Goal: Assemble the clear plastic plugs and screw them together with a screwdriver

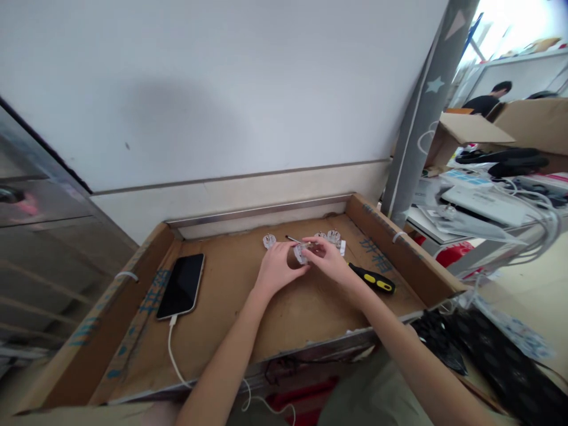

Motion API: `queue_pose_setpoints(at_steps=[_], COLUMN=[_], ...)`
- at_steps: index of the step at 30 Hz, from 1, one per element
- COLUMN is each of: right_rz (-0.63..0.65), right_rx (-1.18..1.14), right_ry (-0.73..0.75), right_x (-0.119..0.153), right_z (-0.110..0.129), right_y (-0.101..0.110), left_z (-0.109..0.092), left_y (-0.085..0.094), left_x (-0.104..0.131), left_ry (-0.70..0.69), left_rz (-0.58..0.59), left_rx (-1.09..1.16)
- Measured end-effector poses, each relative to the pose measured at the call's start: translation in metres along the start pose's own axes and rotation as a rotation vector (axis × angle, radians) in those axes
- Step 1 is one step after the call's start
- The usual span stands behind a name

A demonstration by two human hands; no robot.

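Both hands meet over the middle of a shallow cardboard tray (231, 266). A small clear plastic piece (299, 254) sits between them. My left hand (278, 265) has its fingers curved round the left side of the piece. My right hand (326, 257) pinches it from the right. A thin metal rod (293, 239) shows just behind the fingers. One clear plug-like part (268, 241) lies left of the hands, and another (333, 236) lies behind the right hand, beside a small white piece (342, 248).
A black-and-yellow screwdriver handle (377, 280) lies at the right of the tray. On the left is a phone (181, 286) with a white cable (171, 349). A grey post (417, 118) and a cluttered table (488, 201) stand at the right; a person (486, 102) is behind.
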State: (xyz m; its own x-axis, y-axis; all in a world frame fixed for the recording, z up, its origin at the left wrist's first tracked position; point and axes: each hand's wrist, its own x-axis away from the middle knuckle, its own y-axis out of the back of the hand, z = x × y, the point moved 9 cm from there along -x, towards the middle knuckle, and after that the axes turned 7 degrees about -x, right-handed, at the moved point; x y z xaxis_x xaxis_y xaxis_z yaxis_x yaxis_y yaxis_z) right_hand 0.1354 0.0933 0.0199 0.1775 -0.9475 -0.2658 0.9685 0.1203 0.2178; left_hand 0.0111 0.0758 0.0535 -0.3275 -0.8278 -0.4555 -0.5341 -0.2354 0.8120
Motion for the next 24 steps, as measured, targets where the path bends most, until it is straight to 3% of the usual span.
queue_pose_setpoints(at_steps=[5, 10, 14, 20, 24], right_rz=[-0.056, -0.225, -0.256, -0.219, -0.214], right_rx=[-0.117, -0.176, -0.164, -0.132, -0.146], right_ry=[-0.036, -0.037, -0.01, 0.002, -0.018], right_x=[-0.008, -0.004, 0.006, 0.011, 0.011], right_z=[-0.007, -0.022, -0.023, -0.018, -0.021], right_y=[0.006, 0.009, 0.009, 0.002, -0.003], left_z=[0.012, -0.01, -0.024, 0.003, 0.006], left_y=[0.006, -0.017, -0.025, -0.003, -0.002], left_x=[0.011, 0.018, 0.023, 0.018, 0.017], left_ry=[0.115, 0.036, -0.057, 0.078, 0.064], left_rz=[-0.082, 0.106, 0.191, -0.041, -0.079], left_rx=[0.088, 0.096, 0.066, 0.103, 0.117])
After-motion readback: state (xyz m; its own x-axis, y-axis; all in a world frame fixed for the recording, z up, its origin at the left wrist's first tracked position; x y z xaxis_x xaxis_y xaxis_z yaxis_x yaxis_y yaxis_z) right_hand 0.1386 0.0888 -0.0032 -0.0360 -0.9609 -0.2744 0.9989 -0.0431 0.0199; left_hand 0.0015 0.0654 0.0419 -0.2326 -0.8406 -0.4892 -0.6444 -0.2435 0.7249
